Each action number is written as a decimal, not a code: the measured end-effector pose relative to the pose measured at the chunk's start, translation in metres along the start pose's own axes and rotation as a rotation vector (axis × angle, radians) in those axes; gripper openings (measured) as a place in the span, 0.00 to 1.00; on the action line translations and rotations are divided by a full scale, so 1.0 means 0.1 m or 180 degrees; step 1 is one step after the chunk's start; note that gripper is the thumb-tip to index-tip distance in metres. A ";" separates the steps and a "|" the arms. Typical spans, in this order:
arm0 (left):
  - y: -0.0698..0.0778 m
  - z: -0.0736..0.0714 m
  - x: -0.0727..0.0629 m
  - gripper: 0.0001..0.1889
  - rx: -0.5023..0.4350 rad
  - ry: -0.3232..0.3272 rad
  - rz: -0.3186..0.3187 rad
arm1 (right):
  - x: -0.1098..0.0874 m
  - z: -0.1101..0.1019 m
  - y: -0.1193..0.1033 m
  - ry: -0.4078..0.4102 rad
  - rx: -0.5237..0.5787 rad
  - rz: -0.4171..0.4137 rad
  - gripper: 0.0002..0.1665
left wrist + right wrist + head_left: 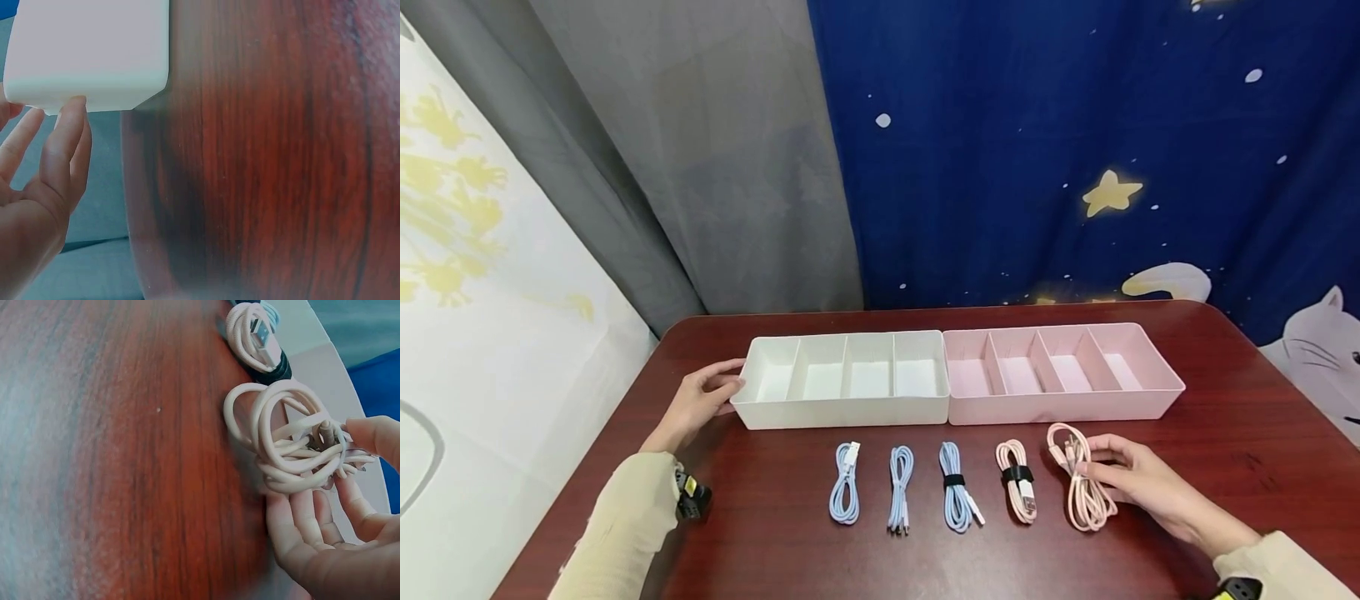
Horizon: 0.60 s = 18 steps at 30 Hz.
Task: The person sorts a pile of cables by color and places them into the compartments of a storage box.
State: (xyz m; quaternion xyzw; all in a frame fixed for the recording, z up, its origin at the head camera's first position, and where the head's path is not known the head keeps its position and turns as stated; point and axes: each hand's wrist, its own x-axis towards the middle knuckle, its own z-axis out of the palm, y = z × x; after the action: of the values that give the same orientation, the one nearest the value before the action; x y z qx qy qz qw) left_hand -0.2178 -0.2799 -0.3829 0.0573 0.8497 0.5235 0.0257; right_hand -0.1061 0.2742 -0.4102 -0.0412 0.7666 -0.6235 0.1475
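one seemingly pink cable (1091, 502) in hand (1147, 483)

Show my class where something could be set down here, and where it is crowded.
Bare tabletop lies between the left sleeve and the leftmost blue cable, in front of the white tray, and right of the pink tray, beyond the right hand. All eight compartments look empty. Crowded: the cable row, with narrow gaps, and where the trays meet.
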 end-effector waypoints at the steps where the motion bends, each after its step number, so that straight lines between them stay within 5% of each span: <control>1: 0.01 0.00 0.00 0.25 -0.0005 0.0006 0.0003 | 0.00 0.00 -0.01 -0.0009 0.0018 -0.0016 0.19; 18: 0.00 0.01 0.00 0.25 -0.0079 -0.0020 -0.0037 | 0.00 0.01 -0.08 -0.0022 0.0218 0.0003 0.11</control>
State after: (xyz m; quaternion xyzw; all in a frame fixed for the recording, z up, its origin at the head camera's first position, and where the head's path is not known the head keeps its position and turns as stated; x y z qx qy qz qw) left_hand -0.2178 -0.2789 -0.3839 0.0537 0.8434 0.5336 0.0322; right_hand -0.1071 0.2716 -0.4024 -0.0380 0.7443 -0.6492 0.1517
